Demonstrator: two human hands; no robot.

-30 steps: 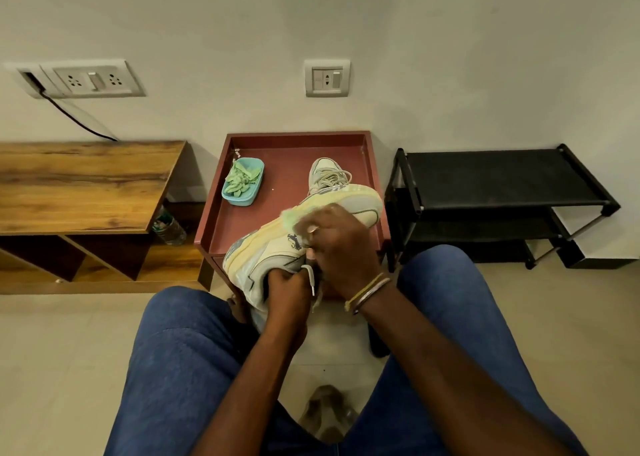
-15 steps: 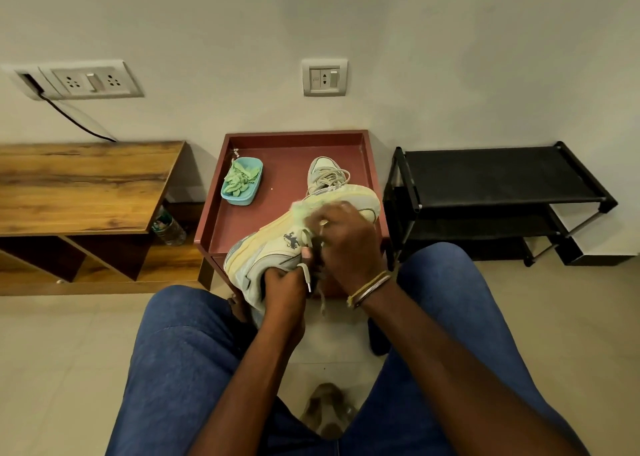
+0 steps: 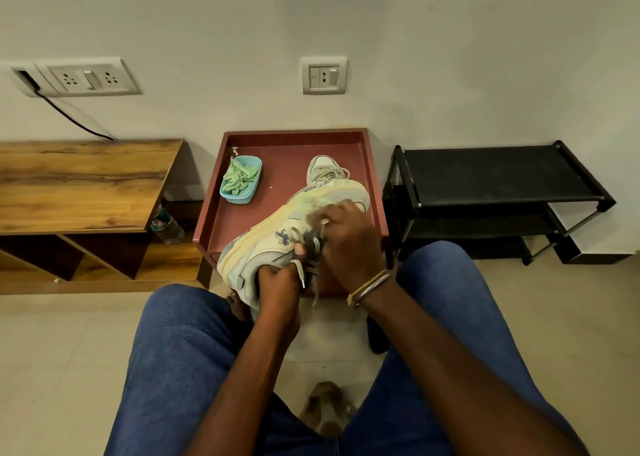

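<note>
A pale yellow and grey sneaker (image 3: 273, 227) lies on its side over the front edge of a red-brown tray table (image 3: 287, 164). My left hand (image 3: 277, 282) grips the shoe's heel opening and pinches a white lace end (image 3: 300, 273). My right hand (image 3: 346, 237) is curled over the upper, its fingers pinching the lace at the eyelets; what lies under its fingers is hidden. A second matching sneaker (image 3: 323, 170) stands upright on the tray behind.
A light blue dish of green laces (image 3: 240, 180) sits at the tray's left. A wooden bench (image 3: 79, 185) stands to the left, a black shoe rack (image 3: 491, 185) to the right. A bottle (image 3: 166, 225) lies under the bench. My knees frame a tiled floor.
My right hand has slid a little toward the shoe's toe along the laces. The left hand keeps its hold and the lace end hangs lower.
</note>
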